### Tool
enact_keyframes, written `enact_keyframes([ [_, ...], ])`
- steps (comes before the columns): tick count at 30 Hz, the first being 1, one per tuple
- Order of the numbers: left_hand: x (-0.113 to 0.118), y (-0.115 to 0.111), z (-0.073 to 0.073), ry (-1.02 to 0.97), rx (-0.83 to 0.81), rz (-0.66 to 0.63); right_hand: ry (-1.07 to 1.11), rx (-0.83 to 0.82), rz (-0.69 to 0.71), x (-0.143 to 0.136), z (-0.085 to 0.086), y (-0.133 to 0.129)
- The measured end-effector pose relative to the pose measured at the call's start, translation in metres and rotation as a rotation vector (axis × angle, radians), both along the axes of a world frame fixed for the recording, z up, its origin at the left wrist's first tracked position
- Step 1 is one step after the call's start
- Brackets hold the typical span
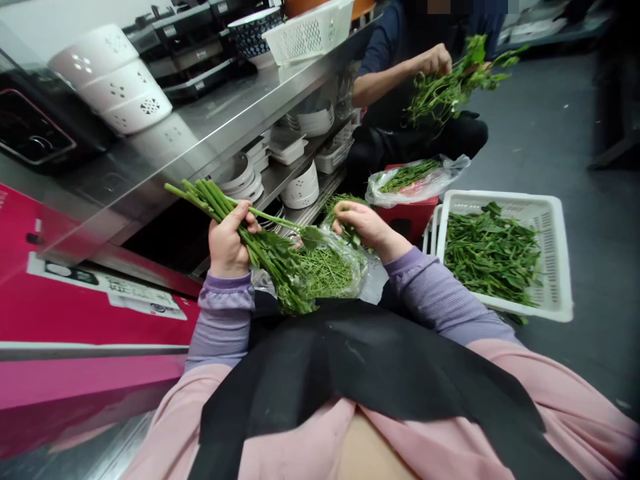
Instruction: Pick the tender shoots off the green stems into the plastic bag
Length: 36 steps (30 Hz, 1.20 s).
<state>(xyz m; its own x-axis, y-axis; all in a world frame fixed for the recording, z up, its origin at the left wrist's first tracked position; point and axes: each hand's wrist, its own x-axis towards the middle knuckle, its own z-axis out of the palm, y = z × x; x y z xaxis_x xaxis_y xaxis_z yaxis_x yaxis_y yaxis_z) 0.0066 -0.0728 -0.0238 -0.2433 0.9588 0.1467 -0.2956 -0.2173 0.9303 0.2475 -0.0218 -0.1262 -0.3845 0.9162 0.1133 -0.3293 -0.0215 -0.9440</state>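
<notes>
My left hand (229, 243) is closed around a bunch of long-stemmed leafy greens (277, 263), its cut stems pointing up and left and its leaves hanging down to the right. One stem sticks out from the bunch toward my right hand (365, 225). The fingers of that hand are pinched together, with a small leafy sprig (351, 235) at their tips, partly hidden. Below and between my hands lies an open clear plastic bag (367, 270) with thin green stems (327, 273) in it.
To the right stands a white plastic basket (563, 267) of picked greens (493, 253). Beyond, a co-worker's hand (435, 61) holds greens over a red box (413, 220) bearing another bag of greens. A steel counter (215, 127) with dishes beneath runs along the left.
</notes>
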Motion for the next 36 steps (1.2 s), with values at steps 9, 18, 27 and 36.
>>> enact_keyframes([
  [9, 0.009, 0.009, -0.024, 0.022, -0.078, -0.095, -0.118, -0.127, 0.303, -0.023, 0.005, -0.03],
  [18, 0.015, 0.01, -0.036, 0.093, -0.059, -0.098, -0.199, 0.026, 0.113, -0.027, 0.003, -0.038],
  [27, 0.025, 0.0, -0.037, 0.148, 0.009, -0.114, 0.135, -0.493, -0.342, -0.024, -0.024, -0.005],
  [36, 0.037, 0.023, -0.064, 0.195, -0.262, -0.312, 0.04, -0.306, 0.357, -0.048, 0.008, -0.028],
])
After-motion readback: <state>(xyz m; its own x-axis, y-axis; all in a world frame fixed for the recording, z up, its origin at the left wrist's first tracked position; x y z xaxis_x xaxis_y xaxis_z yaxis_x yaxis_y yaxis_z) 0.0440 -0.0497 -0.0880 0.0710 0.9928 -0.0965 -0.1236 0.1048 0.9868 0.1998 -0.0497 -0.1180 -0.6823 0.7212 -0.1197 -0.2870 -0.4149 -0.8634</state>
